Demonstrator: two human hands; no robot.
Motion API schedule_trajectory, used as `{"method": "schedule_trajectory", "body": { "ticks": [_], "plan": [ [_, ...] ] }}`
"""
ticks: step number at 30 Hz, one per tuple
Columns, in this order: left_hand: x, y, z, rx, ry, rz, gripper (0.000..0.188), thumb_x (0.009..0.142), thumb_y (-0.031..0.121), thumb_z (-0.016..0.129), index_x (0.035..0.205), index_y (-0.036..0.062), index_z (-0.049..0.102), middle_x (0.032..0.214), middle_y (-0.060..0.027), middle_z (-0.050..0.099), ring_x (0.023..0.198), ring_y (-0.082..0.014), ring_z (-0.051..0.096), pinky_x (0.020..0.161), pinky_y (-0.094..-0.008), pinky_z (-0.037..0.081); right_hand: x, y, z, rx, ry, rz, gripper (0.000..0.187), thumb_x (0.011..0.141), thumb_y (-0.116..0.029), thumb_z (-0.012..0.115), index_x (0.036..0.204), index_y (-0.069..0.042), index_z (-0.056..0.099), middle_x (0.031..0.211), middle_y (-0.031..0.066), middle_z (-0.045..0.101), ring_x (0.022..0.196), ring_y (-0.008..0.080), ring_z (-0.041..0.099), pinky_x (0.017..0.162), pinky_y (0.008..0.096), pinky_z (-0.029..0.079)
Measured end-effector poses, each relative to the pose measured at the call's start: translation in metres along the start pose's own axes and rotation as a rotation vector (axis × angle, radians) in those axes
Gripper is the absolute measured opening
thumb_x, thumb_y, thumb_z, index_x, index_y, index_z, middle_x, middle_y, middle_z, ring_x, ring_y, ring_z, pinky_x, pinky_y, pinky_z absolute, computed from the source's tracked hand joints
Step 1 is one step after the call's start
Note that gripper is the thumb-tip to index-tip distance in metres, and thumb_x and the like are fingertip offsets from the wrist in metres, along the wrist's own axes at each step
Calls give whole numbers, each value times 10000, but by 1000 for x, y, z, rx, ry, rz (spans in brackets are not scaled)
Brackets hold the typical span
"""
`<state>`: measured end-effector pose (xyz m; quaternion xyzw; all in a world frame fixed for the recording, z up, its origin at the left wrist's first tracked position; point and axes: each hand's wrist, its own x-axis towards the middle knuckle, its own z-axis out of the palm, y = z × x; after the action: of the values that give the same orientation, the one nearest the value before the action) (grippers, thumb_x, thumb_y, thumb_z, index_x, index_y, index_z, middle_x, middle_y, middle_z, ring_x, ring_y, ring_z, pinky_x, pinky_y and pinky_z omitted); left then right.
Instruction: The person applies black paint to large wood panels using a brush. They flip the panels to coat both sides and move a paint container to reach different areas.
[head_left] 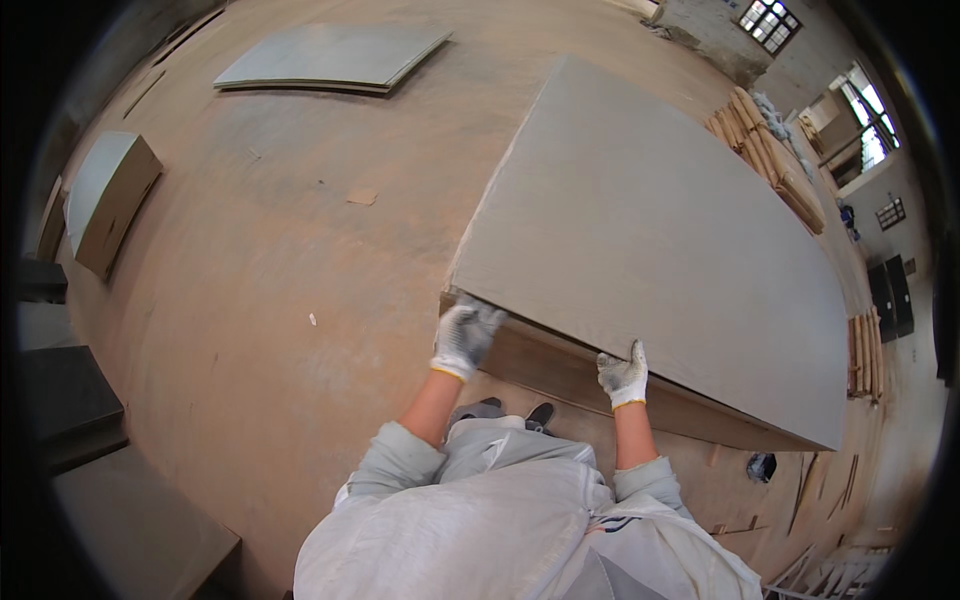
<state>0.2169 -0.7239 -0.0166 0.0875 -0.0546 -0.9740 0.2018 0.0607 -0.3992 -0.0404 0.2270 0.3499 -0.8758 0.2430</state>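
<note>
A large grey sheet (650, 230) lies on top of a tall stack of panels in front of me. Below its near edge the brown side of the stack (560, 365) shows, with a thin dark gap under the sheet. My right hand (623, 375), in a white glove with grey coating, grips that near edge, thumb on top and the other fingers curled at the rim. At the near left corner is my left hand (466, 335), gloved the same way. Its fingers reach over the edge but are smeared by motion, so their grip is unclear.
Another low stack of grey sheets (330, 55) lies on the floor at the far left. A smaller stack (110, 195) and dark panels (70, 400) stand along the left. Brown wrapped bundles (765, 155) lie at the far right, and a dark round object (761, 467) sits near the stack's right end.
</note>
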Motion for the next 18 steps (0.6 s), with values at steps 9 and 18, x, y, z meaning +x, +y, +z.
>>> {"method": "schedule_trajectory", "body": {
  "ticks": [9,18],
  "plan": [
    [1,25,-39,-111,189,258,707,825,4,535,1527,5,451,1530,-163,521,1425,-376,484,1201,-535,386,-1,-3,-7,-40,51,-5,489,980,-541,671,1261,-142,642,1201,94,718,1005,317,687,741,435,602],
    [8,78,-10,1121,479,470,510,973,158,645,1439,-33,565,1274,-158,681,1106,-255,679,951,-381,558,7,4,-5,-43,39,14,509,957,-563,693,1253,-151,651,1190,88,715,960,310,681,718,433,605]
  ]
}}
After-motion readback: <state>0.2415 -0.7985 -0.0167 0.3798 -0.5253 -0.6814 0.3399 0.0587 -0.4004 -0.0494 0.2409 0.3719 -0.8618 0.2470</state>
